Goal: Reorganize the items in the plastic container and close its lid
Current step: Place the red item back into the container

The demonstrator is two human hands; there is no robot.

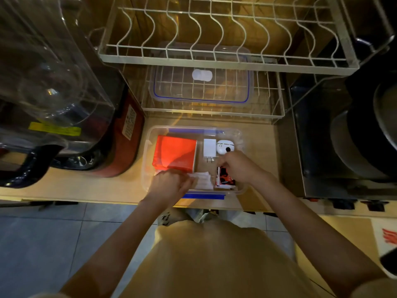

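The left hand (169, 182) is pinching white paper (203, 179) at the plastic container's (148, 147) near edge; the right hand (237, 166) is curling over the red-and-black packet (225, 181), its grasp unclear. The lid (202, 100) is lying beyond, on the rack (277, 100), long axis crosswise.

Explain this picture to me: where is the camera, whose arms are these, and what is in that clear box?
There is no machine here. A person wears a camera on the head, so you look down along their own two arms. On the counter stands an open clear box. Inside lie a red packet, a white charger, a small white round gadget, white paper and a red-and-black card. The left hand touches the paper; the right hand reaches over the card, though I cannot tell if it grips anything. The lid waits on the wire rack behind.
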